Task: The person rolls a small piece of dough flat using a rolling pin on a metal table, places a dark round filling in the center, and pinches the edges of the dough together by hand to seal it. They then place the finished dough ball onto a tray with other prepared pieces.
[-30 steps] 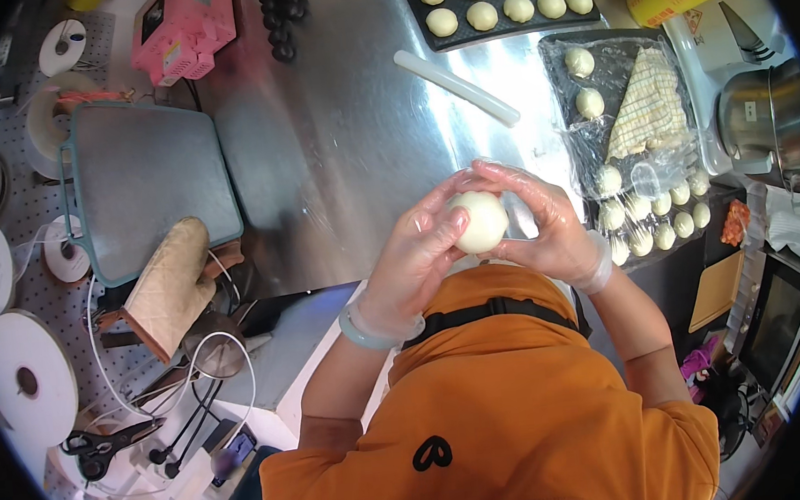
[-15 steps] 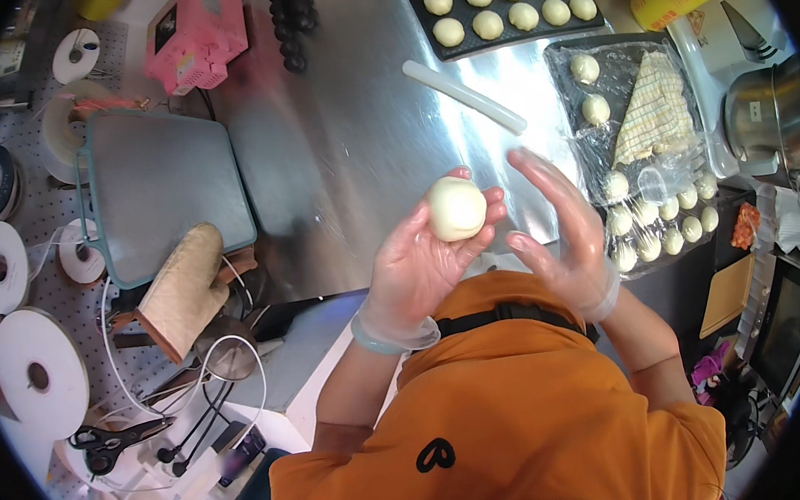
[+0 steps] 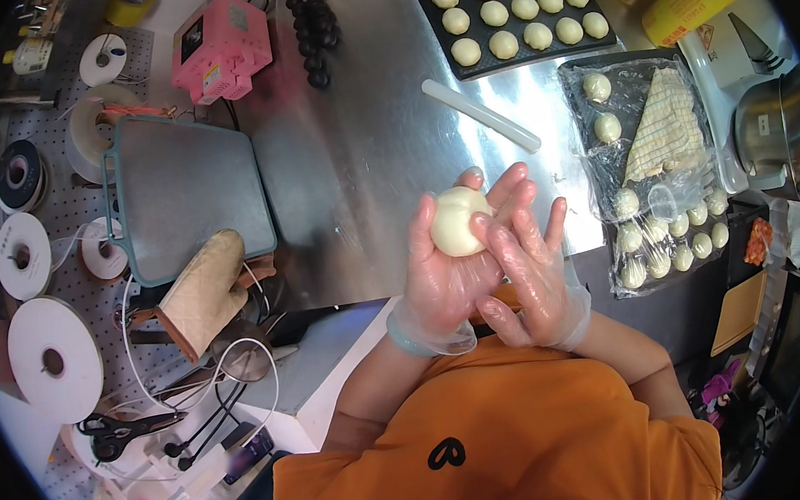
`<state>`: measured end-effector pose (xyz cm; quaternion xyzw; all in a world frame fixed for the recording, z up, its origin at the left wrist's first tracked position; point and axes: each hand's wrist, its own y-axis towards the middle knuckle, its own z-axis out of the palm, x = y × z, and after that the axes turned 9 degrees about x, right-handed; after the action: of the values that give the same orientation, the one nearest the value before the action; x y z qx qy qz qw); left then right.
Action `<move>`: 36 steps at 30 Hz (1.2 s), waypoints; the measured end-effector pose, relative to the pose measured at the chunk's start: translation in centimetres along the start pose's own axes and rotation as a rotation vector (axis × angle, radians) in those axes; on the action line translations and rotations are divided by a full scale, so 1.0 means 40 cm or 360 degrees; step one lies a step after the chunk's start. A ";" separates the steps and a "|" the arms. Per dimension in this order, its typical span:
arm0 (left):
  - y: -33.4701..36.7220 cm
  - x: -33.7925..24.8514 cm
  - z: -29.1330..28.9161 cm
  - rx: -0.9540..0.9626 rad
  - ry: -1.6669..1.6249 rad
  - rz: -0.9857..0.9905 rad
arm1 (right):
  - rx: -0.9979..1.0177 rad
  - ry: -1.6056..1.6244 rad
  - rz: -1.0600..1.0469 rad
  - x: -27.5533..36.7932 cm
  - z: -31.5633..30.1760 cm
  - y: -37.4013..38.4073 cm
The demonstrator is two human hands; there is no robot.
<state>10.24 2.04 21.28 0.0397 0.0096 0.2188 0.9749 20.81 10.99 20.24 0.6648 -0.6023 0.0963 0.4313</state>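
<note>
A smooth, pale dough ball (image 3: 454, 223) rests in my left hand (image 3: 443, 289), whose gloved fingers curl round it in front of my body. My right hand (image 3: 536, 282), also in a clear plastic glove, leans against the left one from the right. Its fingers are stretched out and apart, with a fingertip touching the ball's right side. A translucent white rolling pin (image 3: 482, 116) lies beyond my hands on the metal worktop (image 3: 347, 170).
A black tray (image 3: 535, 56) with rows of dough balls stands at the far right. Nearer is a plastic-covered tray (image 3: 591, 164) with more balls and a checked cloth (image 3: 665, 130). At left are a grey board (image 3: 189, 191), an oven mitt (image 3: 199, 299) and a pink machine (image 3: 222, 48).
My right hand has come in from the right to touch the dough ball and my left hand. Both hands sit slightly differently, and the whole view has shifted a little.
</note>
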 end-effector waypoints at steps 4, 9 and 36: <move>-0.023 -0.004 -0.020 -0.0061 -0.0120 0.0029 | 0.0190 0.0120 -0.0039 -0.007 -0.006 0.003; -0.026 -0.012 -0.016 0.0080 -0.0015 0.0025 | 0.0101 0.0303 0.0029 0.005 -0.016 -0.009; -0.019 -0.003 -0.041 0.0200 0.0067 -0.0069 | 0.0211 -0.0097 -0.0222 0.017 -0.022 0.016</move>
<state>10.40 1.44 19.58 0.0959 0.0448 0.1972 0.9746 20.76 11.19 21.52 0.7349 -0.5596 0.0854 0.3736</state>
